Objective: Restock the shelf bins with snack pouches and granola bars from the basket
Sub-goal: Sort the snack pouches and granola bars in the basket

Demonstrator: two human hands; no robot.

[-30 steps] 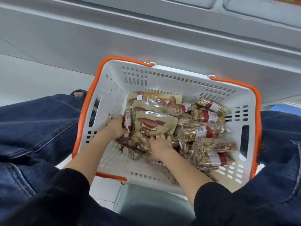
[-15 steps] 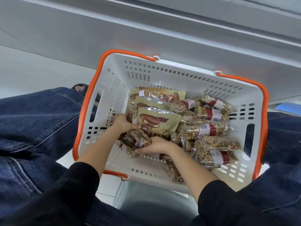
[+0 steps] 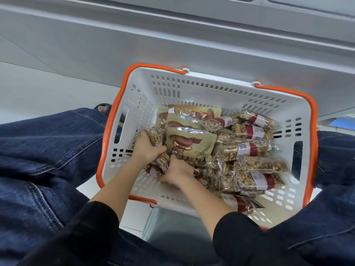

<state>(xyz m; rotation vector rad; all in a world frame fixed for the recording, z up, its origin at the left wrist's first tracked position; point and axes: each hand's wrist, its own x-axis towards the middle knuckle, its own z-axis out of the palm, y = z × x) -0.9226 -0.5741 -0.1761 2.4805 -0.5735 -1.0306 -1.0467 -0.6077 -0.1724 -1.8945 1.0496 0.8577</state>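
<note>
Below a grey shelf front, a white basket with orange handles sits between denim-clad knees. The left hand has its fingers clamped on a granola bar beside the front snack pouch. The right hand lies just below that pouch, its fingers curled onto loose bars; whether they grip cannot be told.

Black long sleeves are pushed up to about mid-forearm on both arms, leaving the left hand and right hand bare. Dark blue denim jeans with visible seam stitching cover both legs. At far left, what may be a dark open-toed sandal shows.
</note>
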